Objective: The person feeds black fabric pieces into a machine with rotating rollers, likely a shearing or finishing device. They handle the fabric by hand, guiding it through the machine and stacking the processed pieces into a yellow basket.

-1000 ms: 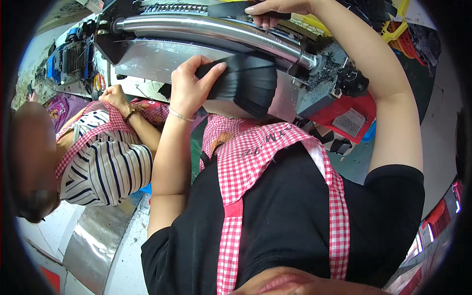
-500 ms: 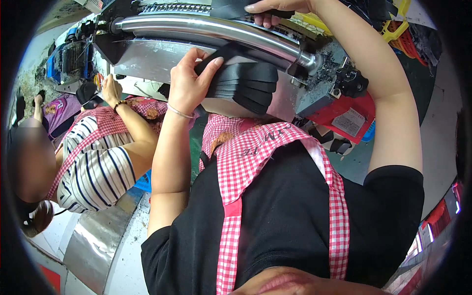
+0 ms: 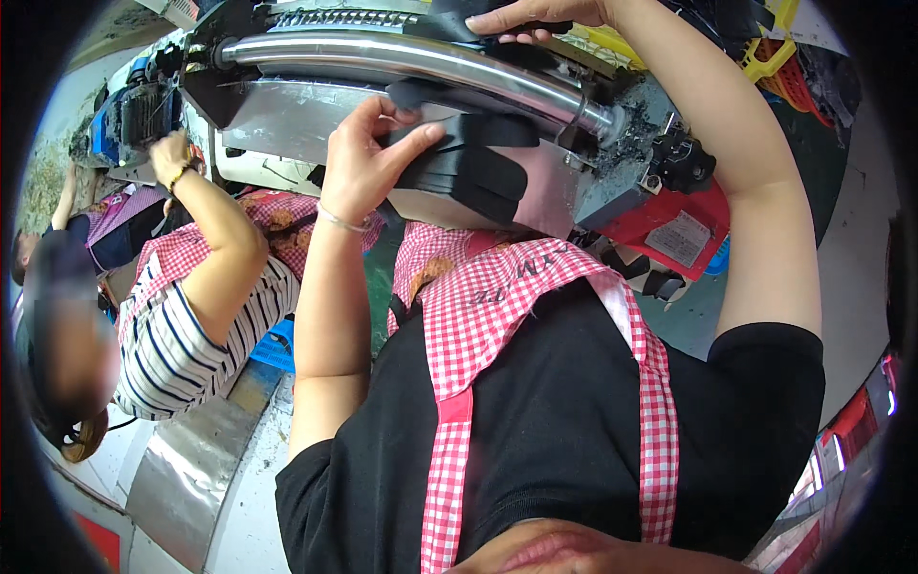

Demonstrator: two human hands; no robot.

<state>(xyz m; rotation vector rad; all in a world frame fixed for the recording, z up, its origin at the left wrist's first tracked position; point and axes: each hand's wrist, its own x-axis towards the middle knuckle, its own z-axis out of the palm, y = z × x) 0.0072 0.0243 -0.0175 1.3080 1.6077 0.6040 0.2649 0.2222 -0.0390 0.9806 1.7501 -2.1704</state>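
Observation:
A stack of flat black rounded strips (image 3: 488,172) stands on the metal ledge in front of a shiny steel roller (image 3: 411,59). My left hand (image 3: 368,163) is closed at the stack's left end, its thumb pressed on the upper strips and its fingers curled behind. Just beyond those fingers, one black strip (image 3: 411,93) lies against the lower side of the roller. Past the roller, my right hand (image 3: 540,17) grips a black strip (image 3: 457,21), thumb on top and fingers beneath. The upper edge of the picture cuts off part of that hand.
Black scraps (image 3: 626,134) litter the machine's right end, beside a black knob (image 3: 684,158). Below it hangs a red panel (image 3: 674,225). At the left, a co-worker in a striped shirt (image 3: 191,349) reaches toward a blue machine (image 3: 124,124). Yellow and orange baskets (image 3: 779,72) stand far right.
A black strip by my left hand has shifted toward the roller, and my left thumb has moved further onto the stack. My right hand has slid slightly left. The co-worker's arm has moved left.

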